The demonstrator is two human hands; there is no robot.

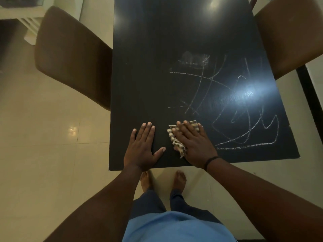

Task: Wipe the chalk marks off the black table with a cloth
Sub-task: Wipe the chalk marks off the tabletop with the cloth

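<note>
The black table (148, 70) stretches away from me. White chalk marks (244, 130) scribble across its right half, with a smeared chalk patch (194, 60) farther back. My right hand (194, 144) lies flat with straight fingers on a striped beige cloth (176, 142), pressing it onto the table near the front edge, just left of the scribbles. Most of the cloth is hidden under the palm. My left hand (143, 147) rests flat on the bare left part of the table, fingers spread, holding nothing.
A brown chair (70, 55) stands against the table's left side and another brown chair (290, 35) against the right. The floor is glossy cream tile (52, 154). My bare feet (162, 179) stand just below the table's front edge.
</note>
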